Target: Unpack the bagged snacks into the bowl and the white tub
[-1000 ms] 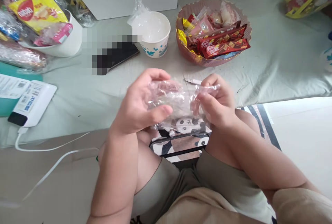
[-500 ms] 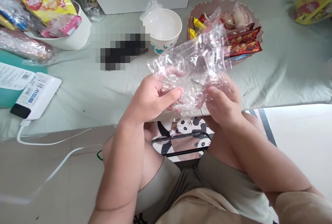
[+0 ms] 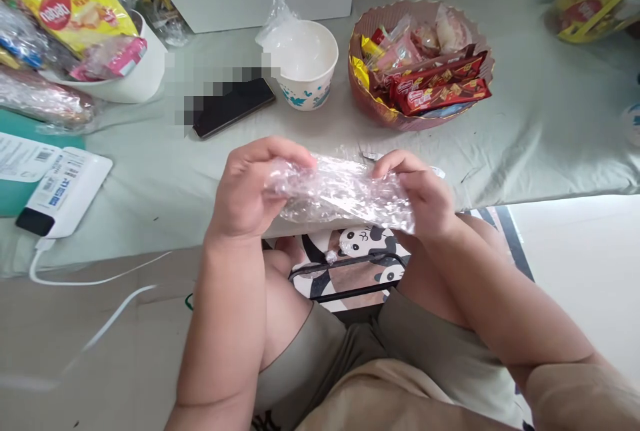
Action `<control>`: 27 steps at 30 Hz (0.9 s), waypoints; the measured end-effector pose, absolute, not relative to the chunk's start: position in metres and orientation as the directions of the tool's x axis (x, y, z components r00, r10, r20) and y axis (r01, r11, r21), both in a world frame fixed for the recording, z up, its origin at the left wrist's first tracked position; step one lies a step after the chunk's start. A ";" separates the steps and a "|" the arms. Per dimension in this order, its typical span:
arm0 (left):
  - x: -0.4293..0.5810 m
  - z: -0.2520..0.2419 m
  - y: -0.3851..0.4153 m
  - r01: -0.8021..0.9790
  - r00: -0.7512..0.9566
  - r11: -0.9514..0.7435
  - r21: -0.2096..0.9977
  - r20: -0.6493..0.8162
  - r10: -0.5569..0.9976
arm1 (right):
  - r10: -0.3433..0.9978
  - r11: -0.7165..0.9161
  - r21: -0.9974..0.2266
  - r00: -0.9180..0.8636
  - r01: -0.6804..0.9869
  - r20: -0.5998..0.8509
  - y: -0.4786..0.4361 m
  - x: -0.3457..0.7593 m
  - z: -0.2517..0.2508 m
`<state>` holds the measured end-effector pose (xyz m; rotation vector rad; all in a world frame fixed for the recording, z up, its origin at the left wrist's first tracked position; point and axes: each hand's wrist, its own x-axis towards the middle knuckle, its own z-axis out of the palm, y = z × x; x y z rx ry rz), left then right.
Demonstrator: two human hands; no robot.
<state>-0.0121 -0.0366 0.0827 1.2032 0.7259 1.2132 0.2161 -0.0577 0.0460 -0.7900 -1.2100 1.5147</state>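
Stretched between my two hands is a crumpled clear plastic bag (image 3: 340,188), held over the front edge of the covered surface. My left hand (image 3: 250,184) pinches its left end, thumb and fingers closed on the film. At the other end my right hand (image 3: 425,194) grips the plastic, its fingers bent. A white paper cup (image 3: 307,88) with a blue-green pattern stands behind the bag, clear film sticking up at its left rim. Beyond my right hand is a pinkish ribbed bowl (image 3: 395,114) of wrapped snacks, with red wrapped bars (image 3: 445,94) on its near side.
A black phone (image 3: 235,108) lies left of the cup. Farther left are a white container (image 3: 150,74) heaped with snack packs and a white device (image 3: 67,191) with a cable. Another yellow snack pack (image 3: 590,4) is at the far right. A panda-patterned board (image 3: 360,278) is between my legs.
The bag has come down from in front of the snack bowl and is now folded lower and flatter between my hands. My left hand has shifted left, and the bowl shows fully.
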 end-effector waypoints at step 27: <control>0.024 0.064 -0.063 -0.143 0.197 -0.298 0.944 0.323 0.926 | 0.923 0.377 -0.926 -0.084 -0.003 0.376 -0.080 0.187 0.047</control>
